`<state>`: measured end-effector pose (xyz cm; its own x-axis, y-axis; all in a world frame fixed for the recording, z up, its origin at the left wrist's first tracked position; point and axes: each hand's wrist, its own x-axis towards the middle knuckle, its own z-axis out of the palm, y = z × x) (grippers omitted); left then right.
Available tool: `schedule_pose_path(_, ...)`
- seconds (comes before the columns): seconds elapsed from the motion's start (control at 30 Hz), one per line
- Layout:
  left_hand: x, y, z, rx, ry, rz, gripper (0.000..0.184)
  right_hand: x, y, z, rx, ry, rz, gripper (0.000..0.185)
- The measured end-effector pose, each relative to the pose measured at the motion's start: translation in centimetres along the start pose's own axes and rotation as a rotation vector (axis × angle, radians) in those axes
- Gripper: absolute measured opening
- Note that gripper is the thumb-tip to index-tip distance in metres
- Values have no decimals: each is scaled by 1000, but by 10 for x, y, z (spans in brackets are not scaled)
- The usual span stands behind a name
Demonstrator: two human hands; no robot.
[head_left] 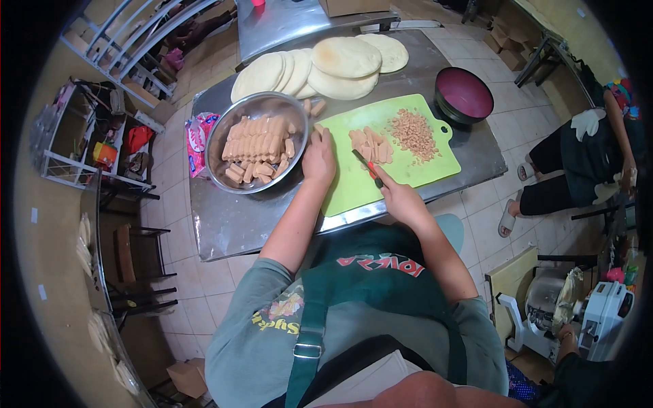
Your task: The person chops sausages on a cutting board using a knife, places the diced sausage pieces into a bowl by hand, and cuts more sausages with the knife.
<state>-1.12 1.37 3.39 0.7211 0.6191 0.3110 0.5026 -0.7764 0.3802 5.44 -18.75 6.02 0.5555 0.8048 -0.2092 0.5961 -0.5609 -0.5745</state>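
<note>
On the grey metal bench [224, 234], a bright green plastic cutting board [347, 190] carries sliced pink sausage [371, 144] and, to its right, finely diced pink sausage [413, 136]. The right hand [405, 202] grasps a slim red-and-black knife [369, 168] beside the slices. Just beside a round steel bowl [269, 103] of pink sausages [255, 139] rests the left hand [318, 158]; whether it grips anything cannot be told. Round pale flatbreads [343, 58] lie behind.

Can slip between left hand [318, 160] and right hand [401, 200], over bare green board [347, 187]. Can't go left of the left hand, lol, would smack into the steel bowl [215, 153]. Ahead-left of the right hand, blocked by knife [375, 177] and slices [371, 146]. Can swing right of it, over bare desk [483, 149], minding the dark bowl [464, 95] farther ahead.
</note>
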Motion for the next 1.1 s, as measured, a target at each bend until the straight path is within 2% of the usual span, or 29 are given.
schedule_pose_path(0.13,4,-9,5,-11,113,42,32,2,14,5,47,79,-23,54)
schedule_pose_path(0.27,-1,-10,2,-105,33,-14,32,1,13,3,43,61,0,54)
schedule_pose_path(0.33,-8,-3,0,-331,-34,-60,32,1,10,4,33,58,2,54)
schedule_pose_path(0.37,-12,1,1,-329,-32,-64,32,-1,6,2,21,55,9,55)
schedule_pose_path(0.43,-19,10,5,-577,-152,-170,32,-3,0,0,7,51,16,55)
schedule_pose_path(0.57,-26,15,15,-667,-61,-207,30,-9,-11,-4,-29,56,34,56)
schedule_pose_path(0.9,-32,16,20,-747,-54,-252,28,-6,-17,9,79,128,-40,54)
schedule_pose_path(1.1,-32,18,17,-723,17,-209,35,-7,-14,8,99,176,-97,54)
